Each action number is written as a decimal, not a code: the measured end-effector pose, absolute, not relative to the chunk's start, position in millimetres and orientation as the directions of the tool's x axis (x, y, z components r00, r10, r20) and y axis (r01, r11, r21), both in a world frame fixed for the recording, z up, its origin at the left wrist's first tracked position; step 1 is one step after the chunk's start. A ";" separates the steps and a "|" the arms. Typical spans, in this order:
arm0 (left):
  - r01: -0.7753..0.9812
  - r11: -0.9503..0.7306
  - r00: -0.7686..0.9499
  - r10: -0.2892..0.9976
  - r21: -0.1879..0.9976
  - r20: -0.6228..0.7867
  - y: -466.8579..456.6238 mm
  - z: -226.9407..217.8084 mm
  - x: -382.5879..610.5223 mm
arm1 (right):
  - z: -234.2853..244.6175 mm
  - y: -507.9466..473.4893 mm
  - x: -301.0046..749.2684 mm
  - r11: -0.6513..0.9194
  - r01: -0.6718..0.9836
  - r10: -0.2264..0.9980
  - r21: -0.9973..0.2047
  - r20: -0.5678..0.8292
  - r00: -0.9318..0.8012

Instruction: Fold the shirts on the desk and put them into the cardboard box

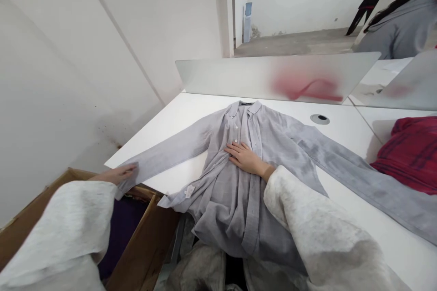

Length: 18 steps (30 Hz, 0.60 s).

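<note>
A light grey button-up shirt (273,145) lies spread face up on the white table (184,109), collar at the far side, both sleeves stretched outward and its hem hanging over the near edge. My right hand (244,157) lies flat with fingers extended on the shirt's chest, by the button placket. Over at the table's left corner, my left hand (116,174) is closed on the cuff end of the shirt's left sleeve (170,152). Both my arms wear loose pale sleeves.
An open cardboard box (143,245) with dark purple cloth inside stands below the table's left edge. A red plaid garment (409,152) lies at the right. A frosted divider (273,77) runs along the back, with a cable hole (320,119) near it. Other people are at the far right.
</note>
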<state>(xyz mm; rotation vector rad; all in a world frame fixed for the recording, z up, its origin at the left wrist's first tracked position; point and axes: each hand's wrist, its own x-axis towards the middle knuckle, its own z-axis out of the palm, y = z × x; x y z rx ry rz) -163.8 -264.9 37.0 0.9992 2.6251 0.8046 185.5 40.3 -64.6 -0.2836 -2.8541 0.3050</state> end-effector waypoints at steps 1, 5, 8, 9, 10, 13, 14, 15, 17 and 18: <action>0.600 0.600 -0.698 0.716 0.528 -0.021 -257.1 29.6 -159.5 | -64.0 39.6 185.4 0.958 0.168 0.223 -0.233 0.233 -0.947; 0.797 0.457 -0.469 0.880 0.396 -0.071 -197.2 10.3 -141.8 | -51.8 52.0 190.5 0.956 0.206 0.258 -0.208 0.266 -0.929; 0.913 0.237 -0.225 0.971 0.332 -0.076 -122.2 -0.5 -110.6 | -40.6 80.5 206.2 0.926 0.344 0.375 -0.154 0.300 -0.877; 0.934 0.175 -0.158 0.984 0.312 -0.081 -95.4 -4.5 -96.5 | -39.6 90.8 213.4 0.893 0.425 0.450 -0.149 0.314 -0.836; 0.963 0.116 -0.095 0.991 0.242 -0.099 -69.6 -8.7 -81.7 | -40.7 99.9 220.6 0.847 0.510 0.529 -0.149 0.327 -0.783; 0.984 0.085 -0.069 0.992 0.159 -0.106 -7.3 -22.2 -42.1 | -53.8 115.5 236.2 0.708 0.696 0.692 -0.123 0.316 -0.649; 0.984 0.092 -0.077 0.992 0.152 -0.102 7.1 -26.8 -33.3 | -59.6 117.3 238.1 0.683 0.724 0.716 -0.100 0.291 -0.635; 0.984 0.101 -0.087 0.991 0.146 -0.100 18.5 -31.3 -27.5 | -65.1 118.4 238.3 0.669 0.739 0.729 -0.077 0.263 -0.632; 0.984 0.122 -0.108 0.988 0.129 -0.111 34.8 -39.7 -24.8 | -72.9 120.3 234.8 0.657 0.752 0.741 -0.051 0.224 -0.633; 0.984 0.130 -0.115 0.986 0.124 -0.123 41.0 -43.1 -26.8 | -74.6 121.8 232.2 0.653 0.756 0.746 -0.051 0.218 -0.629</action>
